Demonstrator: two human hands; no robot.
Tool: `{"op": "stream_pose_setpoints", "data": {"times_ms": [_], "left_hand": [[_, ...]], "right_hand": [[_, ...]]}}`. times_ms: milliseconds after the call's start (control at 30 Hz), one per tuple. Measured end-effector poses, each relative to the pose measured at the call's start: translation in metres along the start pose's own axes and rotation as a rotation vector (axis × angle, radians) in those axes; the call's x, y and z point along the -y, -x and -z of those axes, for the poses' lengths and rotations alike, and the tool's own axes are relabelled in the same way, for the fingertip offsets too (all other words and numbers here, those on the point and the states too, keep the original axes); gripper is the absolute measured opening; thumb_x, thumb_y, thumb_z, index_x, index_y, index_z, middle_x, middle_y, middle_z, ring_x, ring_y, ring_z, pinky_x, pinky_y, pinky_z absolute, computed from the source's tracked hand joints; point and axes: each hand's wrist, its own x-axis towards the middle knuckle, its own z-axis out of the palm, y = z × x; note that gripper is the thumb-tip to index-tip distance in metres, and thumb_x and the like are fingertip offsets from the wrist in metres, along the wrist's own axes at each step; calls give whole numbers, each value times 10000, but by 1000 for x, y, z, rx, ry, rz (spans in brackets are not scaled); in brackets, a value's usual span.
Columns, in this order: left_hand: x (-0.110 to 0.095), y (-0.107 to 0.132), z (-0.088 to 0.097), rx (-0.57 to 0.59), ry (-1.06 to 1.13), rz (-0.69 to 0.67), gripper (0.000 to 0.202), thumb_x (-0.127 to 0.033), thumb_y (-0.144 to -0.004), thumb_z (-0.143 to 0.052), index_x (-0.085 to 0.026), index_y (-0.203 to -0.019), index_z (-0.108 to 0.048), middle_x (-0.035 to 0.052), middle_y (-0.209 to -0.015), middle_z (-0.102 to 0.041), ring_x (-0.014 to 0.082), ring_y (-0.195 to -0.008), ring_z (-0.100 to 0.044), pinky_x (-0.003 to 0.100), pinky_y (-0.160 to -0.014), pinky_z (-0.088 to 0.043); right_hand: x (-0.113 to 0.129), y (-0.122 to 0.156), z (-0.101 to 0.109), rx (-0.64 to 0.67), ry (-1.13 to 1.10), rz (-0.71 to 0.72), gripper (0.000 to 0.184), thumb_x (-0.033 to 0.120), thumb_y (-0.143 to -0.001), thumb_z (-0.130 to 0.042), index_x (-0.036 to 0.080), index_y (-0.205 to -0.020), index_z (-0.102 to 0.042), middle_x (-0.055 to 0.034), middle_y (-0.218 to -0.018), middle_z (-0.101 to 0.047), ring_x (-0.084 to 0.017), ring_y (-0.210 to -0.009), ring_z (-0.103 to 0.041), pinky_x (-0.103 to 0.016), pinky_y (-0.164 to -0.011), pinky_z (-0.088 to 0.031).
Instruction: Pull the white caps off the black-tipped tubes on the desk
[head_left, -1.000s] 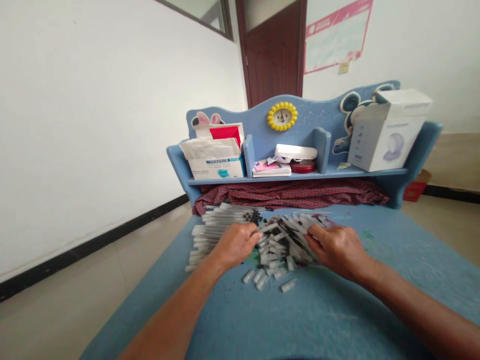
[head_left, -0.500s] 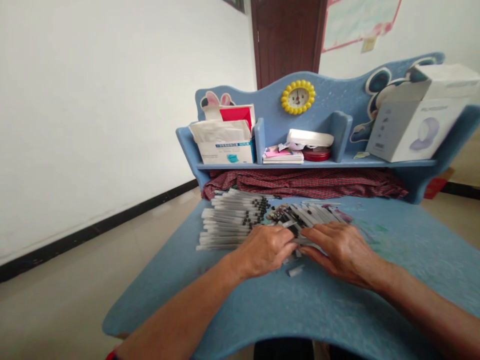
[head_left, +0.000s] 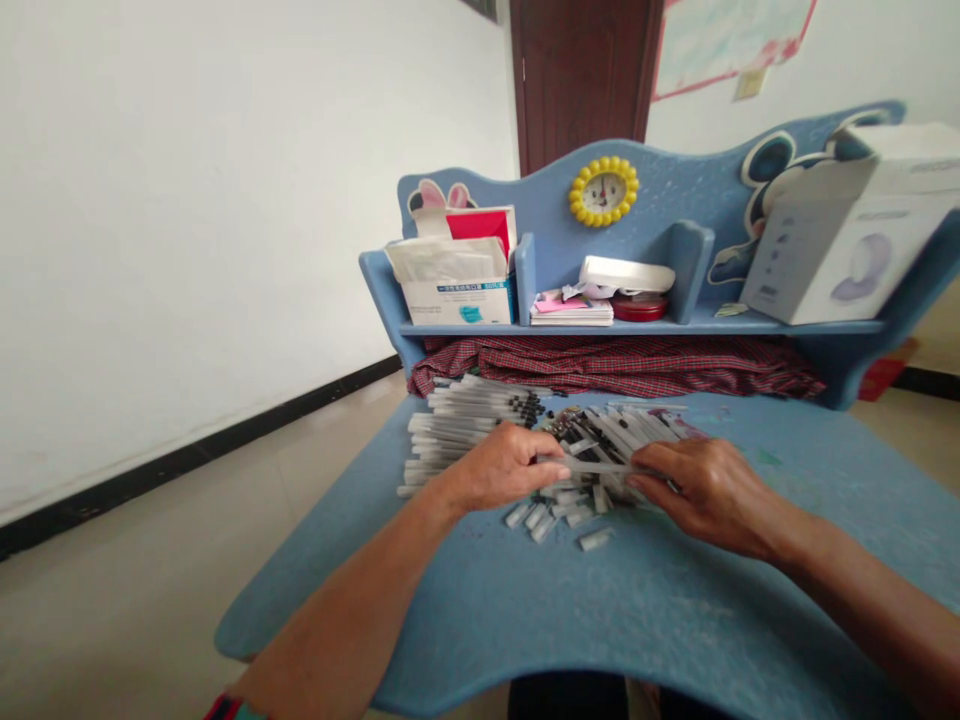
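Between my two hands a translucent pen barrel (head_left: 600, 466) is stretched sideways, low over the table. My left hand (head_left: 506, 465) pinches its left end, and the fingers of my right hand (head_left: 694, 490) close on the right end. Left of them lies a stack of frosted pens (head_left: 450, 425) with black ends pointing right. Behind the right hand is a slanted pile of loose pen barrels (head_left: 630, 425), partly covered by that hand. Short clear pen caps (head_left: 540, 520) are scattered in front of the fingers.
The blue table (head_left: 525, 610) has a curved front edge. At its back a red plaid cloth (head_left: 637, 368) lies under a shelf holding a mask box (head_left: 457, 295), papers (head_left: 571, 312), a red round tin (head_left: 640, 307) and a big white box (head_left: 855, 230). A yellow clock (head_left: 604, 192) is above.
My hands have moved apart, exposing the pen barrel held between them and several caps in front. The left hand shifted left and up, the right hand slightly right. The view has shifted a little.
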Motion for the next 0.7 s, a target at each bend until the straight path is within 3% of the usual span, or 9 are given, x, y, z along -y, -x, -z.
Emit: {"op": "stream_pose_setpoints", "data": {"times_ms": [200, 400, 467, 600, 700], "left_hand": [[-8, -2, -10, 37, 322, 117, 183, -290, -792, -572, -114, -760, -612, -40, -558, -527, 55, -486, -438, 154, -479, -339], [1, -2, -4, 234, 536, 268, 314, -427, -800, -552, -123, -725, -573, -50, -464, -521, 37, -333, -365, 152, -363, -279], [-3, -2, 0, 252, 563, 301, 328, -444, -781, -570, -128, -695, -555, -56, -435, -506, 36, -314, -346, 155, -344, -257], [-36, -1, 9, 230, 550, 268, 321, -427, -777, -582, -132, -655, -540, -69, -407, -459, 35, -339, -340, 157, -376, -268], [-67, 9, 15, 263, 531, 212, 295, -388, -800, -561, -138, -644, -547, -73, -415, -428, 42, -380, -362, 160, -418, -297]], "right_hand": [[10, -3, 2, 68, 5, 65, 297, 338, -950, -371, 180, -844, -600, -4, -614, -599, -114, -561, -543, -277, -552, -278], [12, -8, 11, 71, 23, 124, 303, 321, -958, -355, 170, -799, -565, 1, -617, -598, -100, -534, -526, -278, -538, -255], [13, -10, 19, 84, 24, 134, 290, 307, -957, -360, 173, -778, -545, 6, -619, -600, -93, -521, -519, -272, -525, -250], [25, -7, 45, 102, 70, 149, 266, 311, -951, -377, 197, -747, -504, 26, -563, -557, -95, -464, -464, -276, -491, -222], [28, 15, 66, 71, 79, 187, 263, 350, -934, -417, 218, -720, -494, 39, -552, -534, -93, -446, -444, -269, -480, -238]]}}
